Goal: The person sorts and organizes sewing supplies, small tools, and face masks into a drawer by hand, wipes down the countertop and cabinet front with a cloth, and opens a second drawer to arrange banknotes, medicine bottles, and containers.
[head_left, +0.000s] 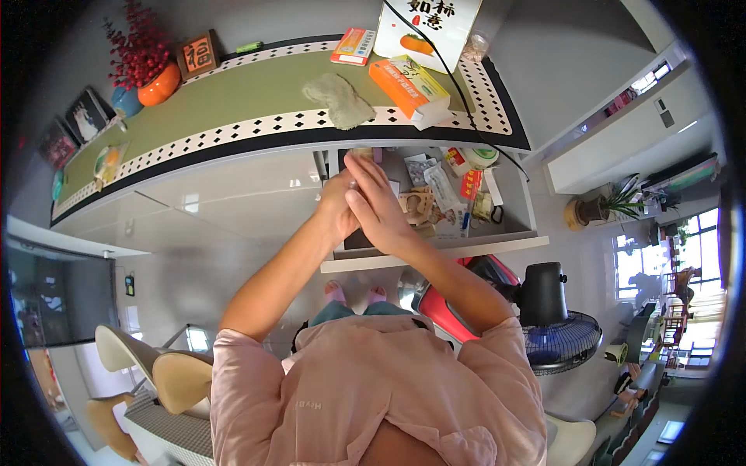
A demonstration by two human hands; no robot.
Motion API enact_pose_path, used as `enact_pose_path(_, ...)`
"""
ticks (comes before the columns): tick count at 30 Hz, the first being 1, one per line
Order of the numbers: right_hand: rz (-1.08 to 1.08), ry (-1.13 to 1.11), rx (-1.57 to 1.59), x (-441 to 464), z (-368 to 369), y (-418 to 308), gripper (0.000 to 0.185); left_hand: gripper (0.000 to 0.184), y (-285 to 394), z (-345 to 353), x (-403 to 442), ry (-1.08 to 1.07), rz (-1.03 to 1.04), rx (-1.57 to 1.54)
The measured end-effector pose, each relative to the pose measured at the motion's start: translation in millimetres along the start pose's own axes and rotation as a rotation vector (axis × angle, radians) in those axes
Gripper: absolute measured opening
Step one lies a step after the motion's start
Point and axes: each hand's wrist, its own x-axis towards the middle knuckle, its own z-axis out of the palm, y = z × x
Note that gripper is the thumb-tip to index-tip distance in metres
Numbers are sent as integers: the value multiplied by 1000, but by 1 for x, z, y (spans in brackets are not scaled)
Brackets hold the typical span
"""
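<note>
My left hand (336, 203) and my right hand (378, 208) are pressed against each other above the left part of an open drawer (435, 250). The right hand's fingers are stretched out and lie flat over the left hand. Most of the left fingers are hidden behind it, and I cannot see whether anything is between the palms. Inside the drawer, right of my hands, lie a clear plastic packet (441, 186), a red packet (471, 185), a brown patterned piece (416, 205) and a round green-lidded tub (483, 157).
Above the drawer, the green-topped counter (256, 85) holds a grey-green cloth (342, 101), an orange-and-yellow tissue pack (409, 89), a flat box (353, 46) and an orange vase (160, 84). A black cable (458, 85) hangs down over the drawer. A fan (561, 342) stands at right, chairs (183, 380) at left.
</note>
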Motion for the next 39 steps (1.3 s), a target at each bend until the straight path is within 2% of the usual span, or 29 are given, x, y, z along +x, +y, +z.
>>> enact_pose_path(3, -32, 29, -193, 6, -2, 1, 38, 39, -10, 4, 4, -32, 87, 31)
enact_pose_path(7, -20, 56, -315, 8, -1, 1, 30, 31, -8, 24, -13, -37, 55, -67)
enact_pose_path(10, -9, 97, -291, 14, -1, 7, 28, 39, -8, 27, -8, -207, 39, -237)
enact_pose_path(13, -156, 164, -493, 20, -10, -4, 26, 50, -5, 34, -8, -316, 11, -360)
enact_pose_path(15, -139, 102, -344, 14, -13, -9, 38, 61, 2, 38, -13, -315, -19, -374)
enact_pose_path(16, -130, 72, -272, 12, -15, -10, 45, 63, 3, 30, -9, -423, -4, -355)
enact_pose_path(18, -46, 53, -331, 12, -18, -2, 36, 67, 5, 22, 1, -640, 31, -320)
enact_pose_path(21, 77, 31, -404, 17, -17, 17, 23, 76, 8, 34, -13, -274, -131, -207)
enact_pose_path(25, 142, 66, -412, 22, -29, 32, 17, 74, -6, 9, 1, -296, -261, 66)
enact_pose_path(27, 124, 86, -547, 19, -29, 38, 16, 74, -7, 8, 4, -248, -318, 247)
enact_pose_path(29, 167, 144, -622, 23, -33, 32, 17, 69, -6, 3, 4, -208, -305, 373)
enact_pose_path(32, 253, 116, -558, 32, -40, 17, 36, 62, -4, 1, -2, -97, -185, 474)
enact_pose_path(35, 173, 134, -435, 34, -23, 13, 52, 56, 4, 2, -7, -48, -27, 491)
enact_pose_path(39, 95, -48, -225, 49, 6, -5, 25, 51, 19, 8, -34, 111, 137, 467)
